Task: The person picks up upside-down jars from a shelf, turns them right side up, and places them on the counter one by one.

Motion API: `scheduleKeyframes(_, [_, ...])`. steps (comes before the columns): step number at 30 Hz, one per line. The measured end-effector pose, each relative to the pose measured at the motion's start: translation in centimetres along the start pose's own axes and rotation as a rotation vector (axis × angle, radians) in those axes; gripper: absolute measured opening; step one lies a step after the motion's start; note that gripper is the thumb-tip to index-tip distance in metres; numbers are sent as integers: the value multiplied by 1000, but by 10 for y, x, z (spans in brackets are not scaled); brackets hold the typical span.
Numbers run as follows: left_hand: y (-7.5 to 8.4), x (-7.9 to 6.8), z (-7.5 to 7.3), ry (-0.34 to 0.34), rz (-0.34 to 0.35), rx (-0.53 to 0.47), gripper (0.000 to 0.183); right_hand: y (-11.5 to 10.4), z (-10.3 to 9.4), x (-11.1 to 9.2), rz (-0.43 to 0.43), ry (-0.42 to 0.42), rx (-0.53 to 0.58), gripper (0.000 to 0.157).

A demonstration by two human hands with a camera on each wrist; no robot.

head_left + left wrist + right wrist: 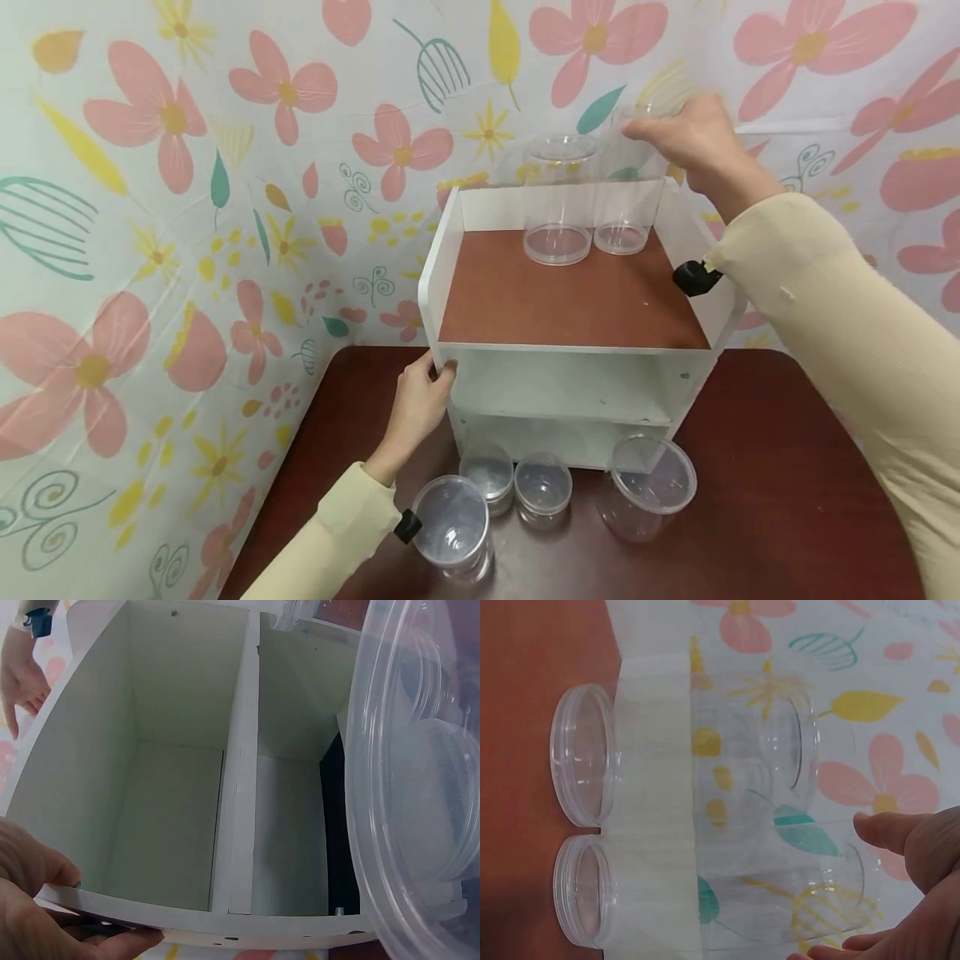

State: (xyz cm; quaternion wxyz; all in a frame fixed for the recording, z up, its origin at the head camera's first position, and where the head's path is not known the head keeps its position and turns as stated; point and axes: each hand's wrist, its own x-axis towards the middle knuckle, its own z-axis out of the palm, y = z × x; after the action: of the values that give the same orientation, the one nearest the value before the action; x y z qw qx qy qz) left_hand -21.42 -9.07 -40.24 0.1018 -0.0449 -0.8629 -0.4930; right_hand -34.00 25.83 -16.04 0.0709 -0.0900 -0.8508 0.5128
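Observation:
A small white shelf unit [562,383] has a brown top board. My left hand [423,392] grips its left side panel, thumb on the front edge and fingers around the outside, as the left wrist view also shows. On the top board, a tall narrow clear plastic jar [621,225] stands upright close beside a wider clear jar [558,200]. My right hand [693,137] holds the narrow jar near its upper end. In the right wrist view, the thumb [885,831] lies along one side of that jar and the fingers [847,949] along the other.
Several clear jars stand on the dark red table [780,458] before the unit: a large one [648,492] at right, two small ones [543,492] midway, another [453,525] by the left forearm. A flower-printed cloth [247,167] hangs behind and to the left.

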Motion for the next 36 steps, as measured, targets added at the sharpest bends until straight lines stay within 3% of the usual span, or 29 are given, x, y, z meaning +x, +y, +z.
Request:
scheduleKeyframes(5, [0,-2,0,-8,7,-4,15,2,3,5,16,-5,39,45])
scheduleKeyframes(9, [-1,-2,-2,3,-1,13,15,3,10,7,-6,-27,40,76])
scheduleKeyframes(12, [-2,-3,-4,8,-9,24,14,5,14,8,-26,-48,49,89])
scheduleKeyframes(16, [-3,-2,-5,10,-15,23,14,6,14,9,-54,-55,40,68])
scheduleKeyframes(22, [-4,2,-6,16,-9,29,14,7,12,9,-64,-31,-85,78])
scheduleKeyframes(29, [-3,2,-5,10,-4,20,14,9,2,5,-65,45,-73,51])
scheduleKeyframes(36, [-1,4,-4,10,1,13,15,10,-12,-7,-39,100,-107,56])
